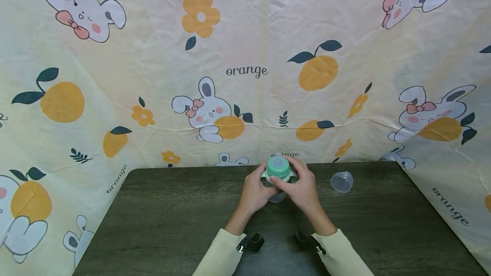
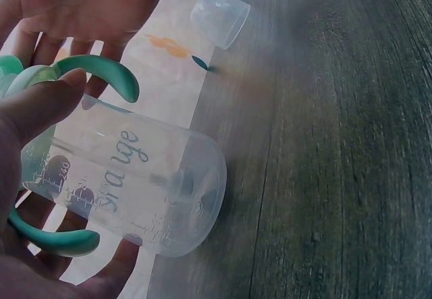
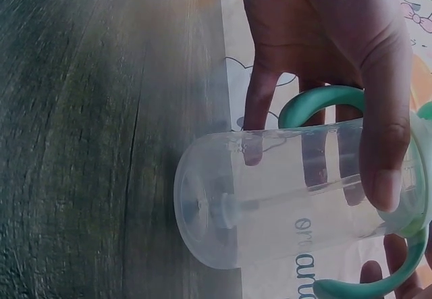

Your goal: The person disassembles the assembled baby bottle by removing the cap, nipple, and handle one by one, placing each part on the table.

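Note:
Both hands grip a clear baby bottle (image 2: 135, 177) with a green collar, two curved green handles and a translucent top. My left hand (image 1: 255, 188) holds its left side, thumb (image 2: 47, 106) over the collar area and fingers round the body. On the other side, my right hand (image 1: 303, 184) has its thumb (image 3: 385, 157) laid along the upper body and its fingers behind. In the wrist views the body shows the printed word "orange", measuring marks and a straw with a weight at its end. The base stands at the dark tabletop in the head view.
A clear dome-shaped cap (image 1: 342, 182) lies to the right of the bottle, near the back edge of the dark wooden table (image 1: 172, 220). Behind the table hangs a cloth (image 1: 153, 67) printed with rabbits, oranges and flowers. Each wrist wears a black strap device.

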{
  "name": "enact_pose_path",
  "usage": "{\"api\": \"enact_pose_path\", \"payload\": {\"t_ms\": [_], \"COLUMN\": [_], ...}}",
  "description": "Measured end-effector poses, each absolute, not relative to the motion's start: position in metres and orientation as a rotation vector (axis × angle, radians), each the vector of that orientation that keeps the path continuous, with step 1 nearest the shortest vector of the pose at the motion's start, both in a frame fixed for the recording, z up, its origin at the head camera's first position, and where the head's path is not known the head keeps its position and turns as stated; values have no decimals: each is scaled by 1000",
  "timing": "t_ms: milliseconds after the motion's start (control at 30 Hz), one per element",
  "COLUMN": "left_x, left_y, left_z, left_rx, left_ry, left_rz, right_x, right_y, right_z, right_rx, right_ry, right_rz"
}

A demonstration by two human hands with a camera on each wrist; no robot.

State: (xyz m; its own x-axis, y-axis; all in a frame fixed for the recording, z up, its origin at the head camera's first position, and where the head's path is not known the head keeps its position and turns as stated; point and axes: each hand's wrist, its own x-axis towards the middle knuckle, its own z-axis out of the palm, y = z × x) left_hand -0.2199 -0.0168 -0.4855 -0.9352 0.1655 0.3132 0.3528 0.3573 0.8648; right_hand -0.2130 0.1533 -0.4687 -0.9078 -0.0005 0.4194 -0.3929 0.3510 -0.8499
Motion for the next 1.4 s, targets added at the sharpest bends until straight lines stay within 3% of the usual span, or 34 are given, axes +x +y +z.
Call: {"api": "enact_pose_path", "payload": {"t_ms": [1400], "left_x": [-226], "left_y": [-21], "left_z": [-484], "left_rx": [-525], "left_ry": [-2439], "left_rz": [-1644], "right_x": [-219], "right_y": [150], "right_z": [-457], "right_rx": [355], "right_ry": [-2239], "right_rz": [1532]}}
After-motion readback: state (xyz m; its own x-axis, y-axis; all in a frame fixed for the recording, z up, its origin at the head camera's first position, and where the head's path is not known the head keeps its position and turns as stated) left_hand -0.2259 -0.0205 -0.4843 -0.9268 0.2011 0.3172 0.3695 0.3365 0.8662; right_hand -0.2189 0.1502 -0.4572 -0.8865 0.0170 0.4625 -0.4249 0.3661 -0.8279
